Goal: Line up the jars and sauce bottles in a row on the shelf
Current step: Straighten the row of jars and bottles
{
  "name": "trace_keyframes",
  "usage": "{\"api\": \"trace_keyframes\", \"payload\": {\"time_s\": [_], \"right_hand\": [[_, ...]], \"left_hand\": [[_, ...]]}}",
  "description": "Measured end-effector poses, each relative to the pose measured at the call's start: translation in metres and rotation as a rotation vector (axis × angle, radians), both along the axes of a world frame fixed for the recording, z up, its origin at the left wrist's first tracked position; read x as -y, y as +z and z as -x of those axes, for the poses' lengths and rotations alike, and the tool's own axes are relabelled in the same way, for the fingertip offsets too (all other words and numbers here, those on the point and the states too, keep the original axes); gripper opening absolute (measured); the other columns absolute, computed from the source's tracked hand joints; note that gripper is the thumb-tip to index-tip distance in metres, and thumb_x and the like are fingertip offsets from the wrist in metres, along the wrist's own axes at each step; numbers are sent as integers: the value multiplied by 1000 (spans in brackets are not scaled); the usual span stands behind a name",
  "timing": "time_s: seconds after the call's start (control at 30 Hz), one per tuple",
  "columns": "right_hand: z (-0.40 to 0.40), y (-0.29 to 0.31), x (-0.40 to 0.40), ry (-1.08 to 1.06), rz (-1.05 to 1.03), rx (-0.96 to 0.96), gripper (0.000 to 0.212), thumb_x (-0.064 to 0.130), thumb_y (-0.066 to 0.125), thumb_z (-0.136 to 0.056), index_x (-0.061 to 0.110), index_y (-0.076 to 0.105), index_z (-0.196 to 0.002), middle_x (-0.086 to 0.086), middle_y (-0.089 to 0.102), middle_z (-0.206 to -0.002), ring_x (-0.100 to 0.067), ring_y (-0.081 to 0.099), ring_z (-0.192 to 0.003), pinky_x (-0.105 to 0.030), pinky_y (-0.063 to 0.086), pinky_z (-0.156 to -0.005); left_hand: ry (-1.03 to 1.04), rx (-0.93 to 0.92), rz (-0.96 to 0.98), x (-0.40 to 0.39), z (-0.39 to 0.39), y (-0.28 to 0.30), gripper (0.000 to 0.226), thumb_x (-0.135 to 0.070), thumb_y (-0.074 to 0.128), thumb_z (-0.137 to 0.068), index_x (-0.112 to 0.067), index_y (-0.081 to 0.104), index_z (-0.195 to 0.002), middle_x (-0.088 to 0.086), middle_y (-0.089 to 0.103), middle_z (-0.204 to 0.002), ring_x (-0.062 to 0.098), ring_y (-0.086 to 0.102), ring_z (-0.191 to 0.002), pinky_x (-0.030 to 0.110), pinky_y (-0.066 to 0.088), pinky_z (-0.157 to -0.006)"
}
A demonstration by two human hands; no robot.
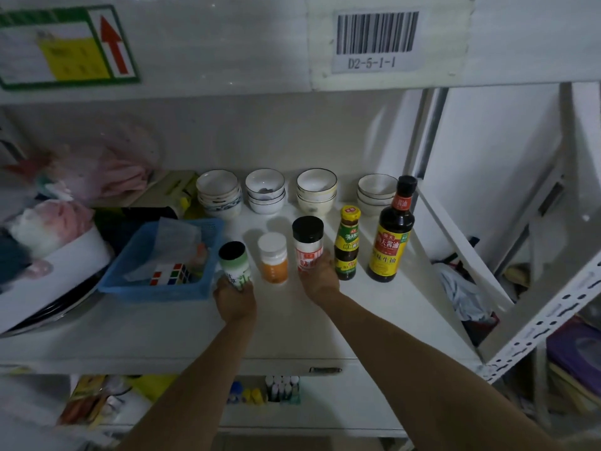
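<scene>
Several containers stand in a rough row on the white shelf (374,307). My left hand (234,299) grips the base of a green-and-white jar with a black lid (233,260) at the row's left end. An orange jar with a white lid (273,258) stands free just right of it. My right hand (320,279) wraps the lower part of a red-labelled jar with a black lid (307,240). Right of that stand a small sauce bottle with a yellow cap (347,244) and a tall dark soy sauce bottle (393,236), both upright and untouched.
Several stacks of bowls (265,192) line the back of the shelf. A blue basket (156,289) holding a puzzle cube and papers sits close to the left of the green jar. Bags and a white box crowd the far left. A slanted metal frame (540,320) bounds the right.
</scene>
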State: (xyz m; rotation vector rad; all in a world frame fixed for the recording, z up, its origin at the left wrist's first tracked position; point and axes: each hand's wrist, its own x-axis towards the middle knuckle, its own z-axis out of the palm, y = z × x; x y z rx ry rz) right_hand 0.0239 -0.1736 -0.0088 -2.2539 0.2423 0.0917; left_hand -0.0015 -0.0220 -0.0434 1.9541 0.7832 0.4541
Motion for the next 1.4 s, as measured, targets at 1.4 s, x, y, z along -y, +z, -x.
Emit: {"api": "trace_keyframes", "payload": {"time_s": [1.4], "right_hand": [[26, -2, 141, -328, -75, 44, 83, 25, 75, -82, 6, 27, -146, -18, 40, -142, -37, 53, -122, -40, 47, -96]], "left_hand": [[-510, 16, 39, 180, -5, 5, 76, -12, 65, -86, 2, 23, -147, 22, 35, -150, 38, 39, -137, 51, 44, -107]]}}
